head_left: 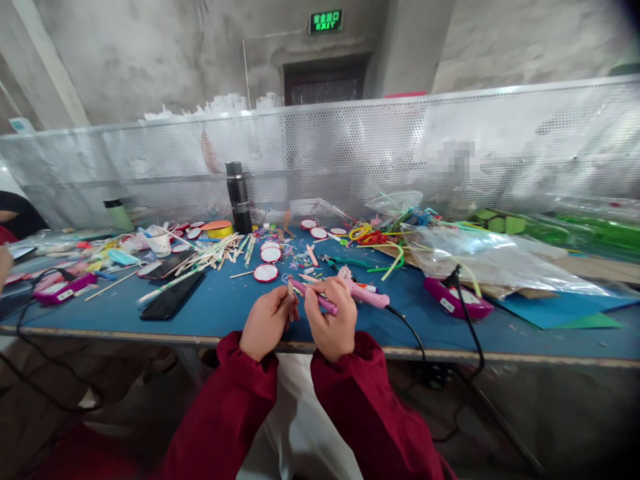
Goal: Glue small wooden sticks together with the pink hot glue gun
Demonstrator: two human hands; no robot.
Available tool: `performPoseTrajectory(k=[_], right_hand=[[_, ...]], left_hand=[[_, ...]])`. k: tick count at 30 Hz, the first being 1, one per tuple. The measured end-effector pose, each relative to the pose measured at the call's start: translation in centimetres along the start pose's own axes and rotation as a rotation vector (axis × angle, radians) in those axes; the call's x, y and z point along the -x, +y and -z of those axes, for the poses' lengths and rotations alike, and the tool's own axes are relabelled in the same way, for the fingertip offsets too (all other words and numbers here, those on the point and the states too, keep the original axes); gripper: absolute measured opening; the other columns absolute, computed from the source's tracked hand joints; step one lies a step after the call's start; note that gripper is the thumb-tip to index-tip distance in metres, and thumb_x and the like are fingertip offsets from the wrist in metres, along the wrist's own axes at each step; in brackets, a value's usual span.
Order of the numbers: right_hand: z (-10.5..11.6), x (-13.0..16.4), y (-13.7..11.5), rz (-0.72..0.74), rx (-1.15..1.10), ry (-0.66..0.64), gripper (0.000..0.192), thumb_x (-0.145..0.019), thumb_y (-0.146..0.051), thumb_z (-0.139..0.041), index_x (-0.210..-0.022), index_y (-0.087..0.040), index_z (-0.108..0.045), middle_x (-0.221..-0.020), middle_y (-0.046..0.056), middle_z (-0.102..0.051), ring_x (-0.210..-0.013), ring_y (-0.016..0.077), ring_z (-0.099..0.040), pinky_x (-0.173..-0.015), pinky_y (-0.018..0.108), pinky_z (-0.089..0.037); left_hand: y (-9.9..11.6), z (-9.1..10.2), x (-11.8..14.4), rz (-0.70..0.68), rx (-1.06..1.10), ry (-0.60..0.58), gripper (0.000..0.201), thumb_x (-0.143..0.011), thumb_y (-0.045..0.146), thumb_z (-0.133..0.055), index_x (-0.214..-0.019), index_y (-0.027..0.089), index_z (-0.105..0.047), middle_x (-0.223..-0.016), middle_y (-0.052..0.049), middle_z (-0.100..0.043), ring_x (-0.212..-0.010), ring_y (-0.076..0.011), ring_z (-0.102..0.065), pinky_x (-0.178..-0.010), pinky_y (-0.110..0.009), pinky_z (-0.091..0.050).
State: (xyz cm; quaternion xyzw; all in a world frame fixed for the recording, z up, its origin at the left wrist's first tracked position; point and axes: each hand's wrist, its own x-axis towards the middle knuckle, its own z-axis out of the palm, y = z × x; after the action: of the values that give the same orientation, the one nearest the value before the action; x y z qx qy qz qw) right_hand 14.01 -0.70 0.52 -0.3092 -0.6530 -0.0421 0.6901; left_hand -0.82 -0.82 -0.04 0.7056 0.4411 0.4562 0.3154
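Pinching a pink stick [320, 301] between both hands [300, 320].

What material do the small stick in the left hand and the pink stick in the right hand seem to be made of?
Small stick: probably unfinished wood, pale tan and matte, like the craft sticks nearby. Pink stick: possibly plastic, with an even magenta colour; too small to be sure.

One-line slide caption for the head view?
Both hands hold a pink stick and wooden stick over the cluttered blue table.
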Motion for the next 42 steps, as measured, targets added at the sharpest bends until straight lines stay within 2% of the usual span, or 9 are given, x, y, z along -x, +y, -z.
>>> performPoseTrajectory(k=[11,19,26,42], right_hand=[[0.07,0.02,-0.06,-0.037,0.006,0.021,0.014,-0.094,-0.016,-0.061,-0.083,-0.025,-0.063,-0.081,0.000,-0.074,-0.076,0.0198,-0.066,-0.080,0.039,-0.051],[0.08,0.03,-0.14,-0.037,0.007,-0.007,0.018,-0.095,-0.017,-0.060,-0.079,-0.025,-0.062,-0.075,0.000,-0.071,-0.072,0.0192,-0.063,-0.078,0.039,-0.050],[0.17,0.09,-0.08,-0.052,0.032,0.033,0.015,-0.096,-0.017,-0.060,-0.084,-0.025,-0.064,-0.081,0.001,-0.074,-0.078,0.0199,-0.065,-0.080,0.039,-0.050],[0.18,0.05,-0.11,-0.030,0.036,0.025,0.017,-0.096,-0.017,-0.059,-0.081,-0.025,-0.060,-0.077,0.000,-0.071,-0.074,0.0193,-0.064,-0.079,0.039,-0.049]], left_hand=[[0.02,0.01,0.06,0.006,0.004,-0.011,0.031,-0.104,0.043,-0.045,-0.085,0.021,-0.057,-0.070,0.002,-0.065,-0.052,-0.0130,-0.054,-0.054,-0.026,-0.039],[0.07,-0.03,0.06,-0.005,0.007,0.000,0.032,-0.103,0.043,-0.045,-0.084,0.021,-0.057,-0.070,0.002,-0.066,-0.053,-0.0125,-0.054,-0.055,-0.026,-0.039],[-0.16,0.03,-0.04,0.008,0.009,-0.001,0.031,-0.103,0.044,-0.046,-0.086,0.021,-0.058,-0.070,0.002,-0.065,-0.052,-0.0131,-0.054,-0.053,-0.026,-0.040],[-0.17,0.01,-0.01,-0.001,0.026,0.003,0.029,-0.103,0.041,-0.045,-0.087,0.021,-0.058,-0.070,0.002,-0.064,-0.052,-0.0124,-0.053,-0.052,-0.025,-0.039]])
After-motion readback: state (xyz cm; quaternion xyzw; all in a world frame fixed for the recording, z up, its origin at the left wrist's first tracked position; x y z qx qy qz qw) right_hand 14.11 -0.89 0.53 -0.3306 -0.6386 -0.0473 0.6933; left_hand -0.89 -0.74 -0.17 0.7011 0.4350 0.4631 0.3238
